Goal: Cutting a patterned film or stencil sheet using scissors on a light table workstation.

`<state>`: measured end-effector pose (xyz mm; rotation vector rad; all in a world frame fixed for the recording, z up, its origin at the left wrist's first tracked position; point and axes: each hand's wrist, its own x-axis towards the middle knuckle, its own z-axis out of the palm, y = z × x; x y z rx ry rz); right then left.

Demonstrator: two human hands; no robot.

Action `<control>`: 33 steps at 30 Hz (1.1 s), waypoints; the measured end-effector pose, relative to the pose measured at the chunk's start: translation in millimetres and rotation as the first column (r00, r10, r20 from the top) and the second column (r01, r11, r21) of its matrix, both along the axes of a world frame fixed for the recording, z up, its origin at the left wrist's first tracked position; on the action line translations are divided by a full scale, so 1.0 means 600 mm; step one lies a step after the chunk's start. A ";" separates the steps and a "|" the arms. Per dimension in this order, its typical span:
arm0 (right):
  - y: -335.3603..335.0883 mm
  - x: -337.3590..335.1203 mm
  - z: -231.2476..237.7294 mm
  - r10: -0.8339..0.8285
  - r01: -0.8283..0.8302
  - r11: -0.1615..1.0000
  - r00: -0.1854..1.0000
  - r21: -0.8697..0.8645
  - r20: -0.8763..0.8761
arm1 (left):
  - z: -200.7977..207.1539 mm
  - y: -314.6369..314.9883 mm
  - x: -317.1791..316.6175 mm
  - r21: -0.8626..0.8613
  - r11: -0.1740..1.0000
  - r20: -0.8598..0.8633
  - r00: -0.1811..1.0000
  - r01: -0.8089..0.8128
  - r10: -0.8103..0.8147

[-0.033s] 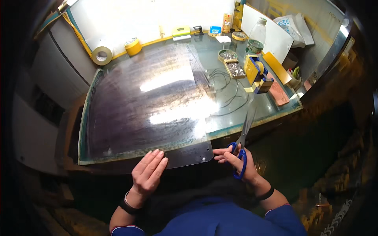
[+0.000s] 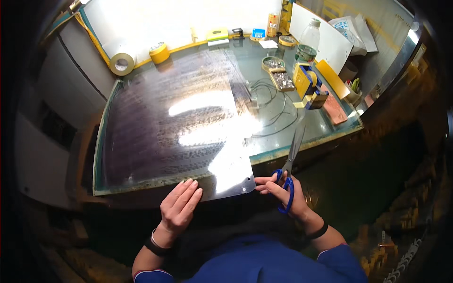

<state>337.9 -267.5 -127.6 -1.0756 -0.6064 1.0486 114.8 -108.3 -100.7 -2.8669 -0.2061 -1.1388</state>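
A large, glossy film sheet (image 2: 141, 137) with dark, fine printed patterns lies over the glass-topped table, its near right corner jutting past the front edge. My left hand (image 2: 177, 207) is at that overhanging edge, fingers straight and together on top, the thumb hidden below. A pair of blue-handled scissors (image 2: 293, 151) is in my right hand (image 2: 296, 200), blades closed and pointing away from me. The loops sit around the thumb side of that hand. Its outstretched fingertips touch the sheet's corner, beside a small punched hole.
At the right stand a blue-and-yellow tape dispenser (image 2: 309, 85), a bottle (image 2: 309, 40), a tray of small metal pieces (image 2: 281, 80) and thin dark cords (image 2: 278, 118). Tape rolls (image 2: 159, 53) line the back. A pinkish block (image 2: 334, 111) lies near the right edge.
The overhanging corner of the sheet has tilted slightly and now catches a bright glare. The scissors have turned a little in my right hand. My left hand has barely shifted.
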 end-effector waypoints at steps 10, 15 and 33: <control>0.017 -0.029 -0.004 -0.077 0.089 0.992 0.989 -0.091 0.127 | -0.036 -0.060 -0.009 -0.003 0.967 0.125 0.960 0.254 -0.252; 0.005 -0.026 -0.005 -0.097 0.114 0.981 0.989 -0.155 0.111 | -0.079 -0.096 0.047 -0.982 -0.189 0.066 0.947 0.005 -0.314; -0.132 -0.014 -0.035 0.347 -0.420 0.818 0.905 -0.394 -0.245 | -0.070 -0.087 0.135 -0.700 -0.678 0.217 0.971 0.227 0.100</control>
